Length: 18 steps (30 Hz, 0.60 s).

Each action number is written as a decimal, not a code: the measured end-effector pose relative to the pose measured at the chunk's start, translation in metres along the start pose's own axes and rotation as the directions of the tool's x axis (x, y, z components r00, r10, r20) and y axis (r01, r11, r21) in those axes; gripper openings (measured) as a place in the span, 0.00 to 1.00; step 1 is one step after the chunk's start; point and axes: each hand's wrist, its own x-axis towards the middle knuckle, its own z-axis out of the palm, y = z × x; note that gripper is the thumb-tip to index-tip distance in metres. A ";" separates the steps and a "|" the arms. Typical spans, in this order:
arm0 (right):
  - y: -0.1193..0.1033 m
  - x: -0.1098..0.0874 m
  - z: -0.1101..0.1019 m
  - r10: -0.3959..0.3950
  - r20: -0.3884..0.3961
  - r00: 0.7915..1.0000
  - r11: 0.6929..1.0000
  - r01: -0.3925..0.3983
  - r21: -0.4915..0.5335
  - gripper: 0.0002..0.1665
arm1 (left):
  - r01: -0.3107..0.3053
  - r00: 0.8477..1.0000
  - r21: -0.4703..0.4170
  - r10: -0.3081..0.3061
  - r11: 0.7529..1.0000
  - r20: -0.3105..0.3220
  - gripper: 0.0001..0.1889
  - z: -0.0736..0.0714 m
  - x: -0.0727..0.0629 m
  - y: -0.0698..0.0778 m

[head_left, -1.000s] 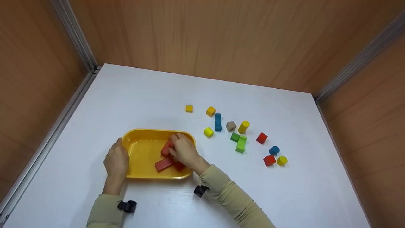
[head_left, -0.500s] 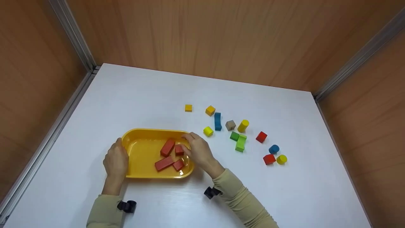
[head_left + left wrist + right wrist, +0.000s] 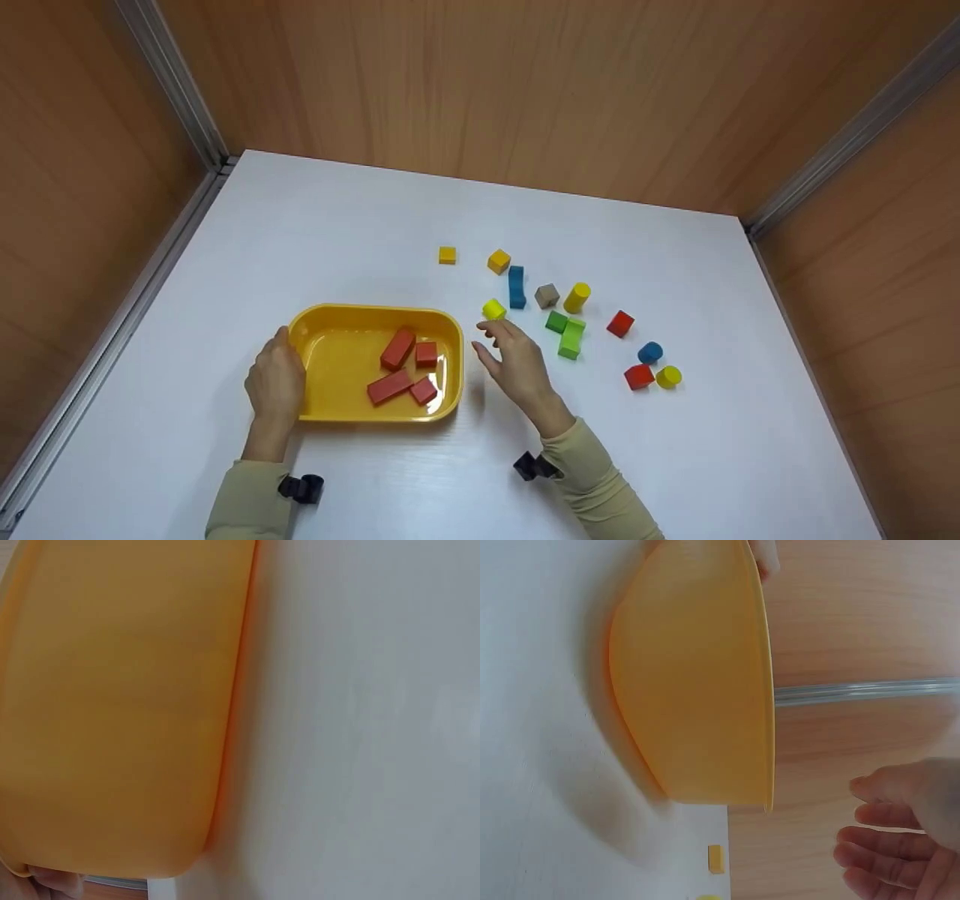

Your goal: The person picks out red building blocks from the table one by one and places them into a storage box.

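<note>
My left hand (image 3: 276,379) grips the left end of a yellow plastic tray (image 3: 322,412). In the left wrist view its fingers (image 3: 60,881) show at the rim, under the tray's outer wall (image 3: 112,727). Inside the tray, toward its right half, lie two long red blocks (image 3: 397,349) and two small red blocks (image 3: 426,355). My right hand (image 3: 520,367) hovers just right of the tray, empty, with thumb and fingers spread apart. A small bright yellow block (image 3: 493,309) sits right beyond its fingertips.
Scattered right of the tray are yellow cubes (image 3: 499,261), a blue curved block (image 3: 517,287), a plain wood cube (image 3: 547,295), a yellow cylinder (image 3: 577,298), green blocks (image 3: 570,341), red cubes (image 3: 620,323) and a blue cylinder (image 3: 650,352). Wooden walls (image 3: 480,90) enclose the white table.
My right hand has let go of a small red block in the tray, withdrawn over the rim and moved right. My left hand and the tray have stayed put.
</note>
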 end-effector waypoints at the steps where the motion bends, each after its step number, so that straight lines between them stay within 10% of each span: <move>1: 0.003 -0.002 -0.002 0.009 -0.010 1.000 1.000 -0.009 0.003 0.14 | 0.004 1.000 0.002 -0.004 1.000 0.002 0.16 0.000 0.000 0.000; 18: 0.053 -0.041 -0.029 0.230 -0.108 0.967 0.970 -0.236 -0.049 0.15 | -0.019 1.000 0.006 0.019 1.000 -0.011 0.15 0.001 0.001 -0.001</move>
